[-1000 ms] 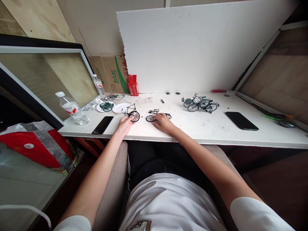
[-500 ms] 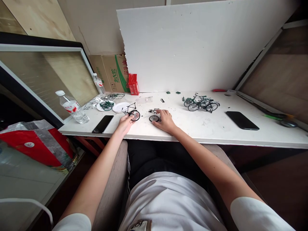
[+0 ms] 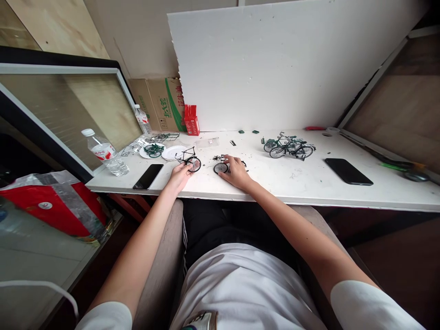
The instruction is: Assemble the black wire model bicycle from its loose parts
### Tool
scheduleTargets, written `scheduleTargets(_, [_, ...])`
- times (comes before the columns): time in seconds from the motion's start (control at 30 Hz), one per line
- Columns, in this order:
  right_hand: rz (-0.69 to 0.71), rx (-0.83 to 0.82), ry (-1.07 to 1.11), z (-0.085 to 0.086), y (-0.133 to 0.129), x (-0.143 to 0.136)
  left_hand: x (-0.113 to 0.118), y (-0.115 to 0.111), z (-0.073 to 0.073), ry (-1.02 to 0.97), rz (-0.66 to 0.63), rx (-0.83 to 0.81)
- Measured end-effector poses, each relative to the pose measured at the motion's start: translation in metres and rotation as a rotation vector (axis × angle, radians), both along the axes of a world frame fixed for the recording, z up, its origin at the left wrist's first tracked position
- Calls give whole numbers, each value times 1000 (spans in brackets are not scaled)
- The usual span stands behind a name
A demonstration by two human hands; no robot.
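Observation:
My left hand (image 3: 178,179) is closed on a small black model bicycle (image 3: 195,164), gripping it low near a wheel and holding it at the table's front. The thin frame sticks up above the fingers. To the right, my right hand (image 3: 238,175) is closed round the middle of a second black model bicycle (image 3: 220,168), which is at the tabletop. One wheel shows left of the fingers, part of another to the right; the palm and fingers hide the middle.
Several finished-looking model bicycles (image 3: 290,150) stand at the right. Green parts (image 3: 153,150) lie on a white plate beside another plate (image 3: 173,153). Phones (image 3: 148,177) (image 3: 348,172), a water bottle (image 3: 105,153), a red box (image 3: 191,120) and a cardboard box (image 3: 158,103) surround the work area.
The view has shifted slightly. Part of a wheel now shows more plainly right of my right hand. Both hands keep hold of their bicycles in nearly the same places.

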State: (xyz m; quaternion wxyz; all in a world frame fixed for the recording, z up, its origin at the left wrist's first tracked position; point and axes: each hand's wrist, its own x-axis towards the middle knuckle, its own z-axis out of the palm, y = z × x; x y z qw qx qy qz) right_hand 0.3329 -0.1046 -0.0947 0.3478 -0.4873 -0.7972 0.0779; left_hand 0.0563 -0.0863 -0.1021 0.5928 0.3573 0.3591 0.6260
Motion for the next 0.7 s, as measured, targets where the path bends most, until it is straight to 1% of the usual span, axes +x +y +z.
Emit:
scheduleTargets(0.1, [19, 43, -30, -1, 0, -1, 0, 0, 0, 4, 2, 1])
scheduleTargets(0.2, [75, 65, -57, -5, 4, -1, 0, 0, 0, 4, 0, -3])
scheduleTargets(0.33, [168, 6, -28, -10, 10, 2, -1, 0, -1, 17, -18, 6])
scheduleTargets(0.4, [185, -20, -2, -10, 11, 2, -2, 0, -2, 20, -22, 15])
scheduleTargets(0.47, [140, -21, 18, -7, 9, 2, -3, 0, -2, 23, -22, 24])
scheduleTargets(0.6, [-3, -5, 20, -2, 4, -1, -3, 1, -2, 36, -14, 26])
scheduleTargets(0.7, [2, -18, 5, 0, 2, -1, -3, 1, -2, 32, -18, 25])
